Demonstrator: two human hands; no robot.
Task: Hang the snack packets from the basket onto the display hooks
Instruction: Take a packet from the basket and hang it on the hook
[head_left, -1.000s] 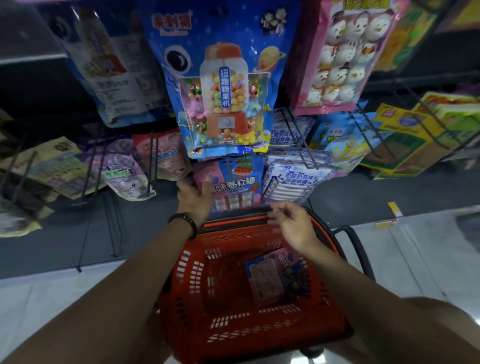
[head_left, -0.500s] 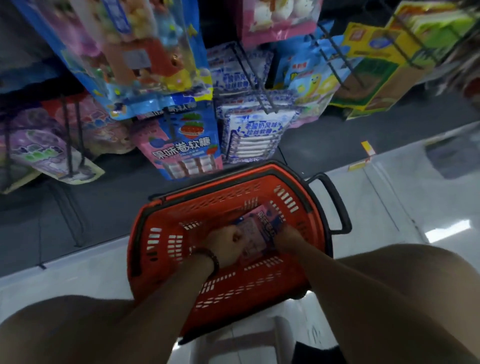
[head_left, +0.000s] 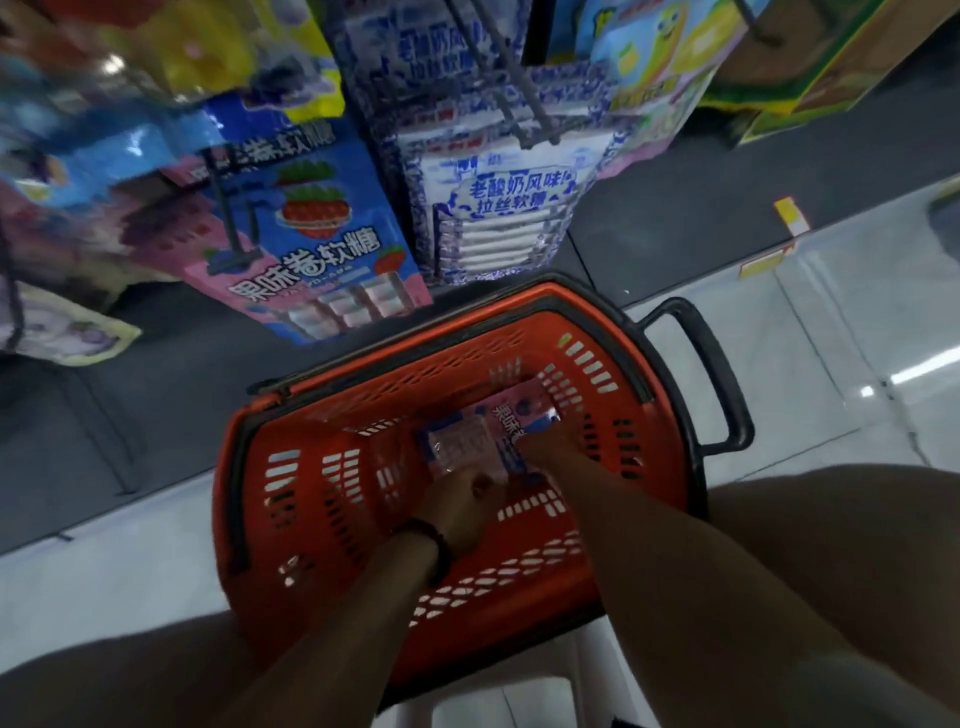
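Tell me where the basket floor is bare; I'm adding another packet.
Bare: the left half of the basket, between its wall and the pink packet. Crowded: middle to right, where the left hand and right hand meet on that packet. Floor tiles beyond the black handle are bare.

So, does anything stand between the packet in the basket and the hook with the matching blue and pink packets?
Only the basket's far wall rises between them; the packet must be lifted over it. The hook already carries matching packets.
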